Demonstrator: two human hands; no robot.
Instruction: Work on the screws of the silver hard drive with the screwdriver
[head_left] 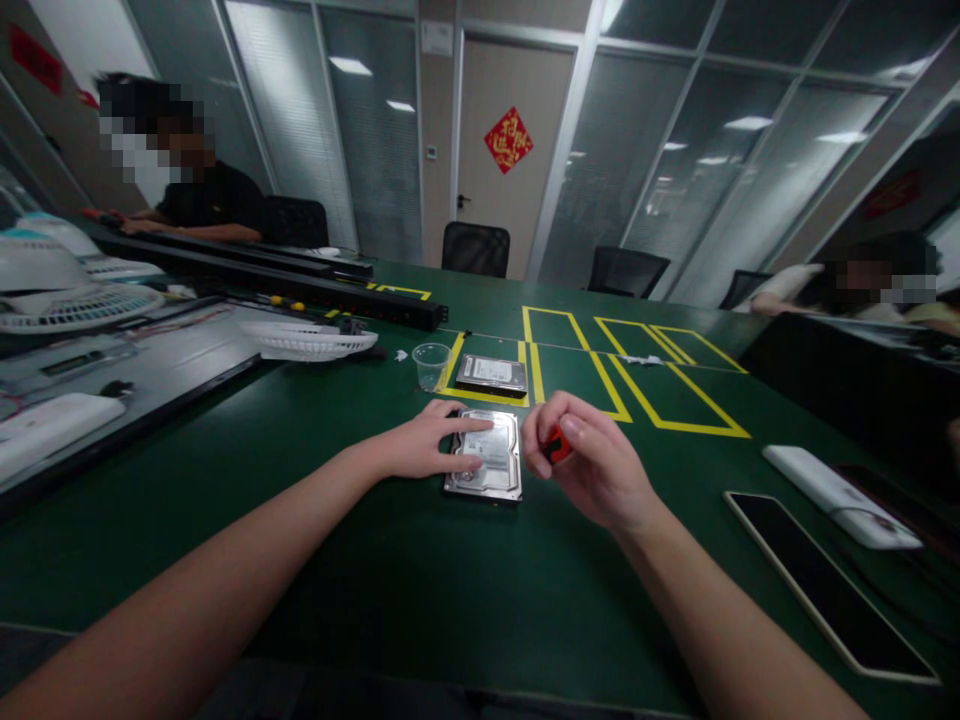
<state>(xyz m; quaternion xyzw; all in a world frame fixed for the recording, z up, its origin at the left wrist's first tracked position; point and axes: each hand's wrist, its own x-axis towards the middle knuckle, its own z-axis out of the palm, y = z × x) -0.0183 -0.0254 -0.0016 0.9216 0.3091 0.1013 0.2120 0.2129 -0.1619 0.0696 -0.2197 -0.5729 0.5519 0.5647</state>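
A silver hard drive (496, 470) with a white label lies flat on the green table in front of me. My left hand (435, 440) rests on its left side, index finger and thumb stretched apart across the top face. Just right of the drive, my right hand (581, 455) is closed around a red-and-black screwdriver (556, 446); only the end of its handle shows and the shaft is hidden. Behind, a second hard drive (491, 374) lies inside a yellow tape frame (535, 375). A clear plastic cup (432, 368) stands to its left.
A phone (825, 585) and a white power bank (840, 495) with a cable lie at the right. Fan parts (311, 340), a large panel (187, 350) and long black bars (300, 275) cover the left. People sit at the far left and right.
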